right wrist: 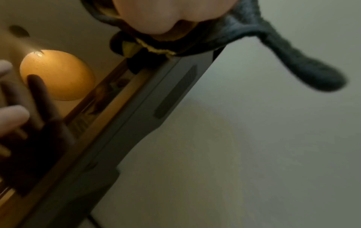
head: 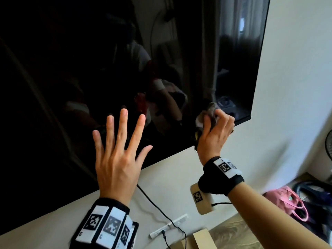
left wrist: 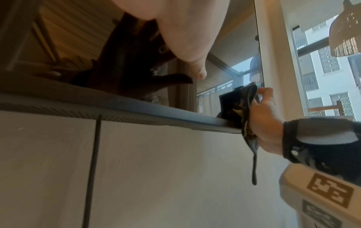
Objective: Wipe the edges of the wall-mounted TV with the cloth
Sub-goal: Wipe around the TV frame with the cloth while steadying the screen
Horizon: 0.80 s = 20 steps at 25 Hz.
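Along the bottom edge of the TV (head: 125,60), near its lower-right corner, the right hand (head: 214,135) has its grip clenched round a bunched cloth (head: 206,116), fingers curled over the top of it. Cloth is dark grey w/ a yellowish trim and sits pressed against the TV's lower bezel; in the left wrist view the cloth (left wrist: 241,108) wraps over the front lip and a thin tail hangs down below the edge, in front of the wall (left wrist: 156,169). Right wrist view shows the same: cloth (right wrist: 283,58) against the bezel, tail dangling off to one side, pic blurred.

Left hand (head: 117,159) is released, fingers straight and spread, palm toward the dark screen, to the left of the right hand & apart from it. Can't tell whether fingertips actually touch the glass. Its reflection shows in the screen.

Both wrists wear black bands w/ square marker tags. A black cable (head: 158,211) runs down the wall from under the TV to a white socket strip (head: 168,225). Pink bag (head: 285,200) on the floor at lower right.
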Available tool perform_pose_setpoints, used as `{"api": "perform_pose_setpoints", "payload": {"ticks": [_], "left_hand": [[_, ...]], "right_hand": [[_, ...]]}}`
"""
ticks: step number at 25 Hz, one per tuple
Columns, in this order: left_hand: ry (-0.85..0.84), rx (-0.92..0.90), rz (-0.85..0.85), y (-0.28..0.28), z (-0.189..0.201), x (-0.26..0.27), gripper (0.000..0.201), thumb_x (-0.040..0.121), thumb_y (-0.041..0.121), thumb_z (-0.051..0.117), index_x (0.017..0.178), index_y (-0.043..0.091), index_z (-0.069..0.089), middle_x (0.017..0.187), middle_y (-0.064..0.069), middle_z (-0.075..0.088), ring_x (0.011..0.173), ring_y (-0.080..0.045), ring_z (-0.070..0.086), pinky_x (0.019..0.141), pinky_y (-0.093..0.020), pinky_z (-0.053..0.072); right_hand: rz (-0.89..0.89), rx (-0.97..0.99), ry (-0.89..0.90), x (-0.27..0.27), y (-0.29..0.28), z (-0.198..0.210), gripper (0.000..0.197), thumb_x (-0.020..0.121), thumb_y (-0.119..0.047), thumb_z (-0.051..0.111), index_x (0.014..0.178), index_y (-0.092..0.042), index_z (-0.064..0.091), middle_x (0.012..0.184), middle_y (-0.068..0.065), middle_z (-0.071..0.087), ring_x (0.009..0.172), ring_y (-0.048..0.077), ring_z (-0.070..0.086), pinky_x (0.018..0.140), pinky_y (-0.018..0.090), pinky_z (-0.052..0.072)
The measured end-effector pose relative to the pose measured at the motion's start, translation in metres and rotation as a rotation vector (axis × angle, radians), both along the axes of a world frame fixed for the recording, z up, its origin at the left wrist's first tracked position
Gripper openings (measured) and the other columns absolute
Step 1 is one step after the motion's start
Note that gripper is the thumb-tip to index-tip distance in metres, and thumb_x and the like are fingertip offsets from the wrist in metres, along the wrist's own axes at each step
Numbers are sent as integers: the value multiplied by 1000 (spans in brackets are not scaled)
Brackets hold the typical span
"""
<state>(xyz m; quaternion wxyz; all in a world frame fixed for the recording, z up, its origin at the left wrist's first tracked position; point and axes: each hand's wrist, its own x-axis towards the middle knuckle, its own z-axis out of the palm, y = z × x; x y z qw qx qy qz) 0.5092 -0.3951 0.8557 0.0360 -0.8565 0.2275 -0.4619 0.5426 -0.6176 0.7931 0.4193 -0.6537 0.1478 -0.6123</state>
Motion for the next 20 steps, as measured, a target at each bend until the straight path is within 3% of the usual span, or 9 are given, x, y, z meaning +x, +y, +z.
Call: {"api": "perform_pose_setpoints", "payload": {"ticks": [1, 4, 5, 8, 12, 13, 16, 20], "left_hand": [[-10, -7, -24, 10, -1, -3, 70, 93, 44, 57, 151, 26, 23, 159, -9, 15, 146, -33, 14, 116, -55, 16], [-51, -51, 28, 53, -11, -14, 63, 95, 39, 54, 150, 24, 27, 158, -10, 16, 145, -37, 16, 115, -55, 17], [-51, -60, 55, 68, -15, -16, 65, 93, 40, 55, 150, 24, 28, 158, -10, 16, 144, -38, 16, 115, -56, 17], [-6, -41, 111, 101, -22, -12, 68, 91, 45, 55, 150, 24, 28, 158, -11, 17, 144, -39, 17, 114, -58, 17], [-7, 4, 98, 115, -23, 0, 67, 93, 45, 55, 150, 27, 25, 158, -9, 20, 144, -35, 21, 113, -55, 22], [-12, 2, 95, 116, -24, 1, 68, 93, 45, 56, 150, 27, 25, 158, -8, 19, 144, -35, 20, 114, -54, 22], [-8, -9, 101, 113, -27, 2, 68, 93, 43, 56, 151, 26, 24, 158, -8, 19, 143, -34, 20, 114, -54, 22], [24, -14, 63, 115, -22, -2, 69, 93, 42, 56, 151, 27, 23, 159, -8, 17, 144, -33, 20, 114, -52, 23]], "right_hand": [[15, -47, -10, -2, 18, 0, 16, 89, -25, 47, 103, -19, 43, 100, 11, 46, 92, 23, 38, 85, 37, 30], [118, -476, 35, -9, 67, -12, 15, 87, -24, 50, 101, -21, 45, 97, 5, 43, 85, 25, 40, 81, 37, 30], [118, -476, 49, -9, 68, -10, 15, 88, -24, 50, 102, -21, 45, 97, 6, 44, 85, 26, 41, 81, 37, 31], [90, -161, 26, -10, 79, 6, 15, 89, -24, 48, 103, -18, 44, 98, 12, 46, 90, 24, 40, 84, 38, 34], [168, -582, 65, -20, 120, -6, 14, 89, -26, 49, 101, -20, 46, 95, 5, 42, 83, 24, 40, 78, 37, 35], [154, -553, 68, -20, 119, -5, 14, 89, -25, 49, 101, -19, 46, 94, 7, 45, 84, 25, 41, 79, 38, 35], [86, -216, 49, -14, 127, -3, 14, 89, -23, 48, 101, -18, 45, 95, 16, 50, 88, 27, 41, 81, 41, 36], [114, -516, 92, -16, 150, -21, 14, 88, -25, 48, 101, -21, 45, 96, 4, 39, 84, 26, 39, 79, 40, 32]]}}
